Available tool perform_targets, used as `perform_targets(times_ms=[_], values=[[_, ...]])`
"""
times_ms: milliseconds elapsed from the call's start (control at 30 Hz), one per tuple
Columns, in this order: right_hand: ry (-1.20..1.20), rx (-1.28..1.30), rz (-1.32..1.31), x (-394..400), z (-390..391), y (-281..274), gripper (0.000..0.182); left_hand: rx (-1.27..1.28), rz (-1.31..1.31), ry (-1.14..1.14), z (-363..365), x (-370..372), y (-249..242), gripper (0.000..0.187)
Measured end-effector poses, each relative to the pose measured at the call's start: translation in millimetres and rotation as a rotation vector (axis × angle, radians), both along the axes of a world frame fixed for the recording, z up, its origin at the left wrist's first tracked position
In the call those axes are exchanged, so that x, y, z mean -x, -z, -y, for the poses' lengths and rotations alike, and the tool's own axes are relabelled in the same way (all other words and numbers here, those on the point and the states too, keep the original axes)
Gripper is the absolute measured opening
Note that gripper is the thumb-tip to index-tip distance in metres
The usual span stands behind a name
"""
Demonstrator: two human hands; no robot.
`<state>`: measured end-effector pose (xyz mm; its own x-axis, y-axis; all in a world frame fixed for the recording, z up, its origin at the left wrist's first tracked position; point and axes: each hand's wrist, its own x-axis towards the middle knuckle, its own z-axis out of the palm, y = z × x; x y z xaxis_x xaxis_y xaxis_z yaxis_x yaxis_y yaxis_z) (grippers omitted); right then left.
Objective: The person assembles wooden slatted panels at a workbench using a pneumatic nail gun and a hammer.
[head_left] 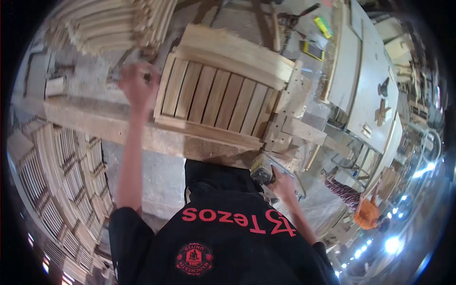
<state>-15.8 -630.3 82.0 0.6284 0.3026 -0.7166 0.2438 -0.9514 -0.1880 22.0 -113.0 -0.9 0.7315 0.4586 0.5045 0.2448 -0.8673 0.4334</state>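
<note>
The step in hand appears to be assembly work on the slatted wooden panel [220, 100], flat on the desk [95, 114]. The right hand [283, 184] grips a nailer-like tool [260, 172] at near right; whether the blurred left hand [138, 84], left of the panel, holds anything cannot be told. Using the tool calls for a steadied panel.

My bench [78, 115] runs across in front of me, a long timber along its near edge. Flat on it lies the slatted wooden panel [216, 97], with a broad, rough-edged plank [232, 52] along its far side. (The pale-topped table [374, 59] off to my right carries a dark tool [383, 87] and some wood pieces [381, 112].)
</note>
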Motion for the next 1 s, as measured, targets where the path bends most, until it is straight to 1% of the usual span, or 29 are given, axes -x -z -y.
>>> perform_targets(times_ms=[33,67,100,133,167,233,300,333,433,567,700,733,833,1000], values=[[0.072,-0.025,0.014,10,7,0,0.076,0.124,0.082,0.131,47,-7,-3,0.006],[0.135,0.051,-0.024,18,15,7,0.078,0.46,0.033,0.364,107,-11,-17,0.007],[0.211,-0.063,-0.003,30,27,19,0.078,0.618,-0.15,0.523,161,-11,-18,0.004],[0.291,-0.183,0.027,40,36,34,0.078,0.682,-0.25,0.681,210,-5,23,0.005],[0.369,-0.307,0.065,45,41,43,0.078,0.686,-0.3,0.838,248,2,43,0.011],[0.458,-0.297,0.064,44,36,36,0.078,0.563,-0.514,0.95,288,13,71,0.015],[0.567,-0.237,0.023,31,24,20,0.077,0.48,-0.508,0.882,299,17,74,0.014],[0.542,-0.167,0.004,29,26,22,0.076,0.448,-0.507,0.839,304,20,75,0.014],[0.582,-0.213,0.013,29,28,22,0.075,0.52,-0.484,0.808,310,22,78,0.01],[0.598,-0.229,-0.052,24,34,25,0.076,0.402,-0.557,0.844,310,15,78,0.011],[0.6,-0.303,-0.033,31,47,44,0.077,0.274,-0.562,0.91,309,7,83,0.012],[0.626,-0.339,-0.028,30,44,41,0.078,0.252,-0.555,0.929,308,6,83,0.012],[0.615,-0.335,-0.018,27,36,30,0.079,0.145,-0.559,0.967,307,4,83,0.012],[0.6,-0.27,-0.004,30,31,28,0.081,0.097,-0.522,1.001,304,4,83,0.014]])
